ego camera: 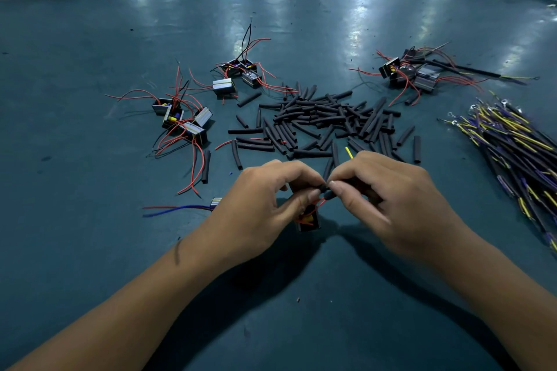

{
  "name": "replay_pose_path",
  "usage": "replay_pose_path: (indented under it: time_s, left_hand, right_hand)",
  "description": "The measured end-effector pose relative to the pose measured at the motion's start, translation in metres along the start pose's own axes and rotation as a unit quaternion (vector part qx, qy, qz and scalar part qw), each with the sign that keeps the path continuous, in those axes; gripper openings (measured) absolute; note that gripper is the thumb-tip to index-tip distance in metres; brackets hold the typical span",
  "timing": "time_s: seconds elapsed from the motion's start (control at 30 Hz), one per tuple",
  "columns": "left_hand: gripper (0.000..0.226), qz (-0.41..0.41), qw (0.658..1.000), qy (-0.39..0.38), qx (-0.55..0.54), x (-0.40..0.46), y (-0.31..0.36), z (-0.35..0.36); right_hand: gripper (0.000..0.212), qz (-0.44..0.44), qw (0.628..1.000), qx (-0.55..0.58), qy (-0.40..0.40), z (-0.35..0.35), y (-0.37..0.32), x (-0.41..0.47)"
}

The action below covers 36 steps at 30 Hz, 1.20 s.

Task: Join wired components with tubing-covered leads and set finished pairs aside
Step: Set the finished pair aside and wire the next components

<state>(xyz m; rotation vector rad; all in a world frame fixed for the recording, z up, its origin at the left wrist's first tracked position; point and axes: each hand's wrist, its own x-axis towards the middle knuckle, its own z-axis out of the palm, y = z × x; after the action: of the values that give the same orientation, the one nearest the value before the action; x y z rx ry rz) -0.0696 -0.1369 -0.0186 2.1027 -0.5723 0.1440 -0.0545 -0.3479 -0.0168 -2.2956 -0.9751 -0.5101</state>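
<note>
— Two hands meet near the middle of the bench [90,250]: the left hand [259,208] pinches a small boxed part [307,221] by its red wire, the right hand [388,205] pinches a black tube [327,191] on a lead.

— Which way does it run?

— Left to right, between the fingertips. Spare tubes [316,120] lie just beyond, leads [512,147] far right, and I'd judge finished pairs [413,72] far right too.

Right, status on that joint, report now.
Left hand and right hand both pinching the black tubing at centre. Component hangs below, red leads attached. Loose tubing pile beyond, not in the way.
</note>
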Motion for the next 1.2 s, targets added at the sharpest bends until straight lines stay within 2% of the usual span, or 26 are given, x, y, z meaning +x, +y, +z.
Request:
replay_pose_path:
  time_s: [0.23,0.5,0.67,0.9,1.2]
  left_hand:
    - [0.007,0.013,0.999,0.031,0.022,0.001,0.001,0.0]
    - [0.004,0.013,1.0,0.011,-0.002,0.0,-0.002,0.001]
    - [0.006,-0.001,1.0,-0.011,-0.024,0.001,-0.002,-0.002]
    - [0.008,-0.007,0.999,-0.032,-0.04,0.002,0.0,-0.008]
    - [0.012,0.004,1.0,-0.023,-0.019,0.001,-0.001,-0.008]
  right_hand:
    - [0.005,0.027,0.999,0.031,0.013,-0.003,0.0,-0.001]
    - [0.006,-0.005,1.0,0.024,0.001,-0.003,0.002,0.0]
    - [0.005,0.006,1.0,0.025,0.007,-0.002,0.0,0.0]
    - [0.013,0.13,0.985,0.109,0.031,0.003,-0.007,0.0]
    - [0.018,0.236,0.943,0.228,-0.055,-0.002,-0.004,0.004]
